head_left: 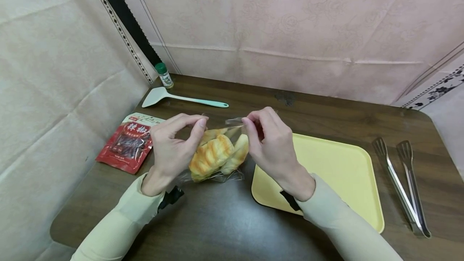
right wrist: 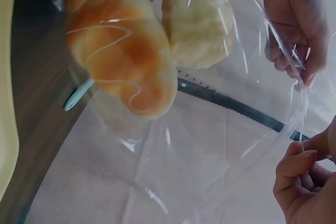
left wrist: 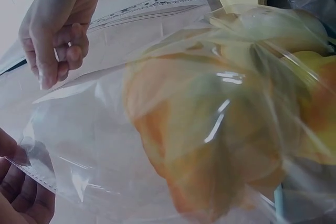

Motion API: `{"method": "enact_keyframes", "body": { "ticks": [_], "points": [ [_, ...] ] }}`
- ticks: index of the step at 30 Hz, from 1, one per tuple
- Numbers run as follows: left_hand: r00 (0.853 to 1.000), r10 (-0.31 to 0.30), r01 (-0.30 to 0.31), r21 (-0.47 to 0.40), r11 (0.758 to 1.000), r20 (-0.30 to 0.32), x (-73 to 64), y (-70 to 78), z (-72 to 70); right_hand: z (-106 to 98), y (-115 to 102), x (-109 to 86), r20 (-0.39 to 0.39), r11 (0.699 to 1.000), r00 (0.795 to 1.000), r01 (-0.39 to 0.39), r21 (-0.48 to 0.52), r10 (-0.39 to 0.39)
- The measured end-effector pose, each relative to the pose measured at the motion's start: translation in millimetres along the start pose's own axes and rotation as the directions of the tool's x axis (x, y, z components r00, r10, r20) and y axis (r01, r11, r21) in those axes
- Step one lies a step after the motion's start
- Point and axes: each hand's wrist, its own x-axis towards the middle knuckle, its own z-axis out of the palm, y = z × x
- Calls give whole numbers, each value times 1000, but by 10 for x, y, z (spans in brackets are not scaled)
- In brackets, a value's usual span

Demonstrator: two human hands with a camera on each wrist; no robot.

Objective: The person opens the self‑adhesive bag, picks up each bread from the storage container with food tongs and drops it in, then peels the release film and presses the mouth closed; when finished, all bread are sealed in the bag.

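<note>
we see golden-orange bread with paler yellow bands inside a clear, colourless bag, and a brown-topped roll crossed by thin white wavy lines. we find a plain pale-yellow tray, a red packet with white characters, a turquoise-handled spatula with a whitish head, and a green-capped bottle. we note silvery tongs, a dark brown wood-grained table, pale cream sleeves, and pinkish cloth with faint rose outlines, its white border patterned in black.
</note>
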Motion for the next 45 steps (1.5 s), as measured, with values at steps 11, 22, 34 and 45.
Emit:
{"method": "enact_keyframes", "body": {
  "ticks": [11, 22, 34, 45],
  "points": [
    [1000, -14, 14, -21, 1000, -27, -3, -16, 12, -131, 128, -72, -29, 997, 997, -66, -40, 65],
    [998, -41, 39, -41, 998, -51, -11, -24, 14, -258, 236, -131, -65, 991, 991, -119, -60, 115],
    [995, -38, 31, -69, 997, -96, -1, -44, 38, -364, 347, -205, -101, 979, 980, -178, -94, 169],
    [993, -44, 32, -103, 994, -113, -3, -70, 42, -465, 412, -250, -113, 967, 973, -217, -132, 203]
  ]
}}
